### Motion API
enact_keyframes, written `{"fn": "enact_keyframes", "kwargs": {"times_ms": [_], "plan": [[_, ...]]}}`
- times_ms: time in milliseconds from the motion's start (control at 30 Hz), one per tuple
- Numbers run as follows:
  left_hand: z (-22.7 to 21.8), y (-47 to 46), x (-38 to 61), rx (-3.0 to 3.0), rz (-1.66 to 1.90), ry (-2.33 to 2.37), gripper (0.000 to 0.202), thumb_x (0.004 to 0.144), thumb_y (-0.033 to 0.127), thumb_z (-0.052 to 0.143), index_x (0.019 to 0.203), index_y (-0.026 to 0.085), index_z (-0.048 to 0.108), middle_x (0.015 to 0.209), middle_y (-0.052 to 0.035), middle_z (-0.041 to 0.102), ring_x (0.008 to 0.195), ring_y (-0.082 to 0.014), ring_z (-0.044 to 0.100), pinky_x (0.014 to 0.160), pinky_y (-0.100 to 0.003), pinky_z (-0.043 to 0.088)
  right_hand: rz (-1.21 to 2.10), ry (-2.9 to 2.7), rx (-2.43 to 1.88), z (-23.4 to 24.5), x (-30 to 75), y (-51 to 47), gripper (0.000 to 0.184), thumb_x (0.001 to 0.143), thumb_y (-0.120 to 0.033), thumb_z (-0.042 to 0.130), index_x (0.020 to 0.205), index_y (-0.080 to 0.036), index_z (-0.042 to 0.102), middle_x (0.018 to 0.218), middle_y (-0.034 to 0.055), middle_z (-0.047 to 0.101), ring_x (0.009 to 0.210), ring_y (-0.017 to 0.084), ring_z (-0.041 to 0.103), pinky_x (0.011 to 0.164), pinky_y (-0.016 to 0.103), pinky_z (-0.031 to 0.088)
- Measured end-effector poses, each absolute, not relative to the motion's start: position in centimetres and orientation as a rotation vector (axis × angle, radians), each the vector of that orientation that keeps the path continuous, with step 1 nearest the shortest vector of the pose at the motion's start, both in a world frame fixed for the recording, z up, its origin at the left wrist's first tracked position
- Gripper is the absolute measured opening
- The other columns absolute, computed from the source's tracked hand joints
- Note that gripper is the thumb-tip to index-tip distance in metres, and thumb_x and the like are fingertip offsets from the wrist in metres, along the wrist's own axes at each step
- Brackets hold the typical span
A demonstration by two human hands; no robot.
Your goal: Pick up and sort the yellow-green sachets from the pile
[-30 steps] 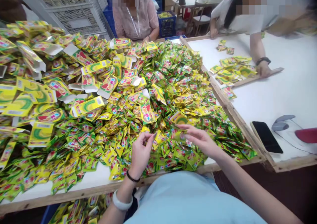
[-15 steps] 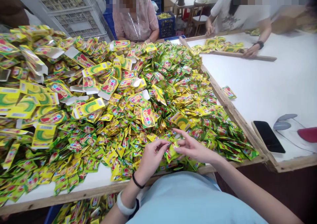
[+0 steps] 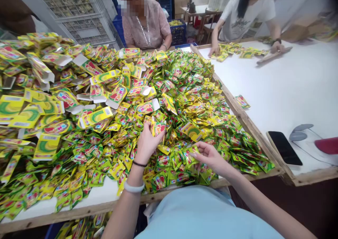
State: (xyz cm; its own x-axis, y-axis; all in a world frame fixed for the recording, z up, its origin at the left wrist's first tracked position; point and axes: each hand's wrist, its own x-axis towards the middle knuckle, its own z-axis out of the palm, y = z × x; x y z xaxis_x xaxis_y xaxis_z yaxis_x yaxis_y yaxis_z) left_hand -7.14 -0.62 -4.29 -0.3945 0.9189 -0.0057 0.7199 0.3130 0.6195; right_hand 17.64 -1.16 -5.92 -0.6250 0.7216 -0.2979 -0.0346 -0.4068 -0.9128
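Observation:
My left hand [image 3: 148, 143] has its thumb and fingers closed round a small yellow and green box [image 3: 158, 127] with a red heart print, over the pile. Lower and to the right, my right hand [image 3: 211, 157] pinches a shiny green and yellow packet [image 3: 189, 157] between thumb and fingers. Many similar sealed packets [image 3: 161, 181] lie beneath and around both hands. A flattened-looking yellow box [image 3: 192, 131] rests on the packets just above my right hand.
Yellow boxes [image 3: 47, 145], several with open flaps, heap up at the left. A wooden rail [image 3: 243, 117] borders the pile on the right. Beyond it lie a phone [image 3: 283, 148] and a loose packet [image 3: 242, 101]. Two people work across the table; one holds a wooden strip [image 3: 273, 56].
My left hand has moved up and left from beside my right hand and taken hold of the small box. My right hand has shifted slightly and closed on the packet.

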Motion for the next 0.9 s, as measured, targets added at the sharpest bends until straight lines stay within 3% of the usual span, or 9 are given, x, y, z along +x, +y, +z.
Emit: {"fn": "enact_keyframes", "kwargs": {"times_ms": [100,167,267,333,400,533,667,900], "plan": [[-3.7,-3.0,-7.2,1.447,0.842,2.081,0.039,0.076,0.045,0.056,0.103,0.019,0.043,0.09,-0.0053,0.063,0.077,-0.0209,0.062,0.07,-0.033,0.048,2.082,-1.187,-0.919,-6.0,17.7,-1.0,0.028,0.077,-0.033,0.067,0.091,-0.02,0.047,0.07,-0.005,0.055,0.048,0.01,0.059,0.04,0.023,0.051],[-3.2,-4.5,-7.4,1.446,0.827,2.017,0.036,0.08,0.038,0.051,0.109,0.018,0.041,0.092,-0.0059,0.064,0.076,-0.0206,0.062,0.072,-0.035,0.048,2.086,-1.127,-0.877,-5.9,17.5,-0.8,0.027,0.078,-0.031,0.067,0.093,-0.02,0.048,0.071,-0.0046,0.057,0.047,0.01,0.059,0.04,0.023,0.051],[-2.4,-5.8,-8.0,1.556,0.788,2.092,0.046,0.081,0.026,0.047,0.124,0.017,0.036,0.11,-0.0124,0.06,0.091,-0.0245,0.061,0.085,-0.041,0.043,2.071,-1.122,-0.831,-5.3,17.0,-0.3,0.025,0.078,-0.029,0.067,0.093,-0.02,0.05,0.074,-0.0037,0.059,0.05,0.01,0.059,0.044,0.024,0.054],[-1.8,-6.2,-8.0,1.596,0.795,2.062,0.046,0.079,0.025,0.049,0.124,0.018,0.04,0.117,-0.0131,0.056,0.103,-0.0266,0.056,0.092,-0.043,0.039,2.011,-1.174,-0.81,-4.3,16.4,-0.1,0.022,0.078,-0.03,0.067,0.093,-0.021,0.052,0.076,-0.003,0.06,0.055,0.011,0.06,0.047,0.025,0.055],[-1.2,-6.4,-7.4,1.486,0.801,1.827,0.037,0.079,0.031,0.053,0.113,0.017,0.048,0.107,-0.01,0.06,0.097,-0.0248,0.057,0.088,-0.04,0.043,1.877,-1.27,-0.806,-2.8,15.8,-0.1,0.02,0.079,-0.031,0.066,0.092,-0.021,0.054,0.08,-0.0009,0.062,0.063,0.012,0.061,0.053,0.024,0.056],[-0.3,-7.1,-4.4,1.165,0.757,1.284,0.025,0.071,0.033,0.063,0.084,0.016,0.052,0.074,-0.0007,0.057,0.066,-0.0139,0.053,0.064,-0.026,0.046,1.458,-1.581,-0.767,-0.1,14.9,-0.2,0.02,0.083,-0.028,0.06,0.101,-0.022,0.055,0.094,0.0057,0.064,0.082,0.017,0.061,0.07,0.029,0.054],[-0.1,-7.7,-2.3,1.132,0.79,1.136,0.027,0.065,0.03,0.07,0.073,0.015,0.05,0.065,0.0025,0.049,0.06,-0.0098,0.044,0.058,-0.022,0.041,1.088,-2.06,-0.475,0.8,14.9,-0.2,0.025,0.087,-0.019,0.052,0.111,-0.023,0.053,0.108,0.0077,0.063,0.096,0.02,0.059,0.083,0.036,0.049],[-1.7,-8.4,-2.4,1.262,0.776,1.155,0.041,0.072,0.024,0.066,0.108,0.014,0.051,0.082,-0.0002,0.058,0.072,-0.0128,0.052,0.07,-0.025,0.045,1.139,-2.437,-0.542,3.2,16.4,0.3,0.023,0.09,-0.016,0.048,0.111,-0.021,0.055,0.102,0.0065,0.056,0.093,0.015,0.055,0.08,0.028,0.047]]}}
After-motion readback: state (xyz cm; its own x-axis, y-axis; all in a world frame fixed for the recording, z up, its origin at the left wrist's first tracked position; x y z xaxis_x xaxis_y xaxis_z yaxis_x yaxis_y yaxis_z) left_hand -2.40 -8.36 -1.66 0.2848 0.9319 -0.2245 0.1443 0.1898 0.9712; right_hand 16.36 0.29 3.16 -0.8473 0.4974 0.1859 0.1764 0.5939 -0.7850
